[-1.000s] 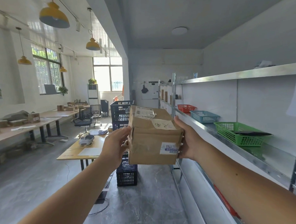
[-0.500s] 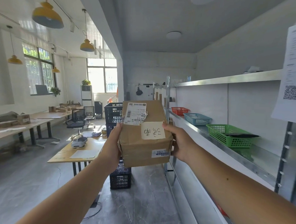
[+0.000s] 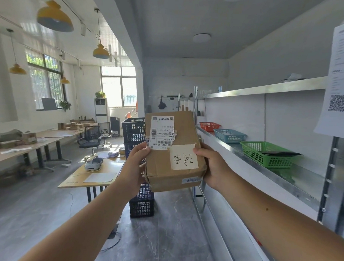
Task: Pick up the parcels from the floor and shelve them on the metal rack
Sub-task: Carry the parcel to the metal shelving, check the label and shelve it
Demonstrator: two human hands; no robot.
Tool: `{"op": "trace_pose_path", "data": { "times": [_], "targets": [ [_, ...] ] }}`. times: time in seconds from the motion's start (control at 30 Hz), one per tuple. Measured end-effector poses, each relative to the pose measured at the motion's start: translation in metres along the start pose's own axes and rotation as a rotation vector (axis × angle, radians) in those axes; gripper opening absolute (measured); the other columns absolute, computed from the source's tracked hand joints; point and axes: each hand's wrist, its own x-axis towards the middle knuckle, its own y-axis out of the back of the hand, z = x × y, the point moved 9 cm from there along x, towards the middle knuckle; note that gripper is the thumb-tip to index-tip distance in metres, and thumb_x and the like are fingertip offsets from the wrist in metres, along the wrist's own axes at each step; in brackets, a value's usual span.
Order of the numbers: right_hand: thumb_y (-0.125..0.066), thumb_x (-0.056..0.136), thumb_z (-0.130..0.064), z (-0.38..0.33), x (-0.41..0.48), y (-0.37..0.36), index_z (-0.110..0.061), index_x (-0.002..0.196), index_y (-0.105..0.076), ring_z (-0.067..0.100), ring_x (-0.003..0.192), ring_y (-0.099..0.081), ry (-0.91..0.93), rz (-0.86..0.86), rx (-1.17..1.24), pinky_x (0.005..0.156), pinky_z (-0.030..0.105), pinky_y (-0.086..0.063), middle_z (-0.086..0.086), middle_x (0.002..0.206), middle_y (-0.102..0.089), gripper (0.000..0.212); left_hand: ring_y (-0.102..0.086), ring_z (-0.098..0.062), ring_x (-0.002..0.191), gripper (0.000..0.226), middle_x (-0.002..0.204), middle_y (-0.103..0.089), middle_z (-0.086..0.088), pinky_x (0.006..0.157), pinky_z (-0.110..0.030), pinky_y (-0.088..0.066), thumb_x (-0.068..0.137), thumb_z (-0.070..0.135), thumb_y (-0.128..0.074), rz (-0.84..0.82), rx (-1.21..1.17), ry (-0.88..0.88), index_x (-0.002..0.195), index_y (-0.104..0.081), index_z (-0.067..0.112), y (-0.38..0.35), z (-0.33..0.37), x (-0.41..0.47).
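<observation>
Both hands, left and right, grip a cardboard parcel beside the metal rack.

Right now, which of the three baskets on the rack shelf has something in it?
The green basket, nearest the camera: a dark flat item lies across its top. The blue basket and red basket look empty.

1. Three baskets sit in a row: green basket nearest, blue basket next, red basket farthest.
2. Stacked dark crates stand on the floor.
3. A desk carries paper.
4. A QR sheet hangs at right.
</observation>
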Motion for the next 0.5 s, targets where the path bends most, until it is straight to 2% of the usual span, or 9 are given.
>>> {"op": "trace_pose_path", "data": {
  "times": [0.07, 0.17, 0.23, 0.33, 0.5],
  "targets": [
    [-0.072, 0.073, -0.019, 0.002, -0.002, 0.0, -0.03, 0.113, -0.08, 0.037, 0.113, -0.073, -0.005, 0.0, 0.023, 0.088, 0.05, -0.06, 0.013, 0.118, -0.079, 0.043, -0.068, -0.039, 0.12, 0.057, 0.129, -0.075, -0.003, 0.081, -0.047, -0.058, 0.079, 0.041, -0.069, -0.011, 0.017, -0.011, 0.135, -0.064, 0.03, -0.003, 0.003, -0.002],
    [-0.067, 0.072, -0.014, 0.003, -0.006, 0.001, -0.03, 0.103, -0.084, 0.031, 0.094, -0.08, -0.017, -0.012, 0.045, 0.064, 0.039, -0.064, 0.013, 0.11, -0.081, 0.038, -0.069, -0.025, 0.097, 0.058, 0.101, -0.082, 0.009, 0.059, -0.031, -0.059, 0.074, 0.031, -0.067, -0.029, 0.011, -0.022, 0.132, -0.066, 0.034, -0.005, 0.006, -0.006],
    [-0.065, 0.071, -0.013, 0.003, -0.009, 0.001, -0.031, 0.1, -0.084, 0.03, 0.092, -0.08, -0.021, -0.024, 0.03, 0.062, 0.038, -0.063, 0.012, 0.107, -0.082, 0.039, -0.068, -0.026, 0.098, 0.065, 0.099, -0.081, 0.009, 0.063, -0.033, -0.06, 0.072, 0.024, -0.065, -0.049, 0.02, -0.022, 0.136, -0.063, 0.034, -0.006, 0.004, -0.006],
    [-0.064, 0.07, -0.013, 0.006, -0.011, 0.002, -0.035, 0.105, -0.082, 0.033, 0.1, -0.078, -0.043, -0.042, -0.034, 0.069, 0.04, -0.062, 0.01, 0.11, -0.082, 0.045, -0.068, -0.03, 0.106, 0.079, 0.111, -0.08, 0.001, 0.07, -0.04, -0.061, 0.067, 0.014, -0.064, -0.06, 0.043, -0.018, 0.142, -0.057, 0.037, -0.006, -0.001, -0.008],
    [-0.069, 0.075, -0.013, 0.005, -0.017, 0.002, -0.043, 0.109, -0.08, 0.023, 0.086, -0.081, -0.107, -0.104, -0.171, 0.056, 0.033, -0.061, 0.007, 0.103, -0.083, 0.047, -0.073, -0.035, 0.102, 0.102, 0.115, -0.078, -0.003, 0.068, -0.044, -0.064, 0.067, 0.006, -0.065, -0.056, 0.187, -0.023, 0.154, -0.034, 0.05, -0.005, -0.002, -0.01]
  ]
}}
